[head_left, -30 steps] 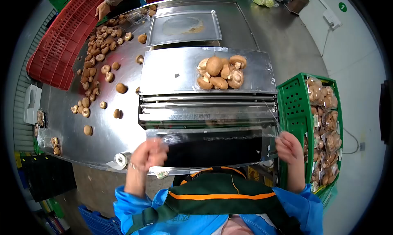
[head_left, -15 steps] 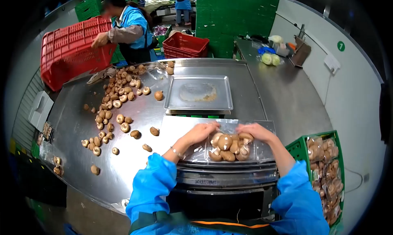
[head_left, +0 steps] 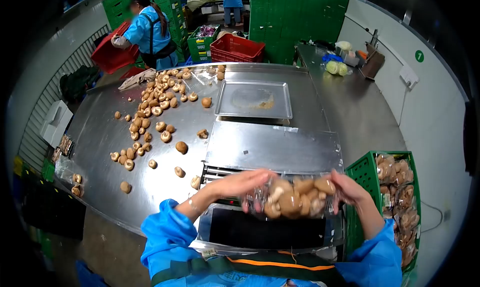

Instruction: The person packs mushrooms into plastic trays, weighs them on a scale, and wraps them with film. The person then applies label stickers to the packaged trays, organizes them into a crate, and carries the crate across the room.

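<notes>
Between my two hands is a clear film pack of brown mushrooms (head_left: 295, 199), lifted over the wrapping machine and slightly blurred. My left hand (head_left: 245, 184) grips the pack's left end, its fingertips partly hidden behind the film. At the right end, my right hand (head_left: 350, 189) is closed around the edge of the pack. Below them lies the machine's black plate (head_left: 265, 229), with rollers just behind it. A flat metal panel (head_left: 275, 147) sits farther back, and beyond that stands a metal tray (head_left: 255, 99).
Loose mushrooms (head_left: 152, 104) spread over the left of the steel table (head_left: 105, 152). On my right, a green crate (head_left: 360, 174) holds several mushroom packs. A co-worker (head_left: 152, 32) handles a red crate (head_left: 112, 49) at the far left. Another red crate (head_left: 237, 48) stands behind the table.
The mushroom pack has been lifted off the machine's front and moved toward me, held in both hands. The co-worker has moved the red crate farther back. My view has shifted slightly.
</notes>
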`<state>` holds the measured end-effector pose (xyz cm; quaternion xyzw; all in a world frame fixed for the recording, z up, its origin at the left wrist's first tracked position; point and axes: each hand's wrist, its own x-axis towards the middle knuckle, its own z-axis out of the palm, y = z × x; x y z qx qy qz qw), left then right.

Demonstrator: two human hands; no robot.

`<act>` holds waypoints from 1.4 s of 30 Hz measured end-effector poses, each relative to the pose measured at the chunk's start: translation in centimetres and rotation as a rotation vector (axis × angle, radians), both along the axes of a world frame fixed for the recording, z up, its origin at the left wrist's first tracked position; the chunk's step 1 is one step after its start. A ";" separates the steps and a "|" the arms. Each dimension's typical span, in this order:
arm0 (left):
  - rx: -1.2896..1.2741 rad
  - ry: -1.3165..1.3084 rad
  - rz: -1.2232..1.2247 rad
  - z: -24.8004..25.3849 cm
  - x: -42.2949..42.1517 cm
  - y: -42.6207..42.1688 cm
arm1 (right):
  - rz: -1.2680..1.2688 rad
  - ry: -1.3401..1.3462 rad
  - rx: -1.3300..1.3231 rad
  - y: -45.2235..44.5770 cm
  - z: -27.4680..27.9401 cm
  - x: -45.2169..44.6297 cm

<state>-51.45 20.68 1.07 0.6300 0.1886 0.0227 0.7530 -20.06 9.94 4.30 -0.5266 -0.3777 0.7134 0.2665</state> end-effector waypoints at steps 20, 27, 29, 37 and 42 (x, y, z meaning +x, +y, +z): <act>-0.544 0.141 1.187 -11.9 -4.7 -14.5 | -1.258 0.084 -0.053 -19.1 -12.8 -2.4; -0.631 0.519 0.831 -19.3 -1.6 -21.7 | -0.667 -0.176 -0.291 -22.9 -22.8 -9.7; -0.653 0.370 0.687 -17.2 1.2 -19.0 | -0.645 0.041 -0.335 -21.0 -22.6 -10.7; -0.925 -0.004 0.161 -3.9 12.4 -14.5 | -0.570 0.938 0.020 -18.9 -6.8 -2.6; 0.096 -0.362 -0.067 0.3 19.2 -9.7 | -1.351 0.448 0.686 -19.5 -4.3 11.7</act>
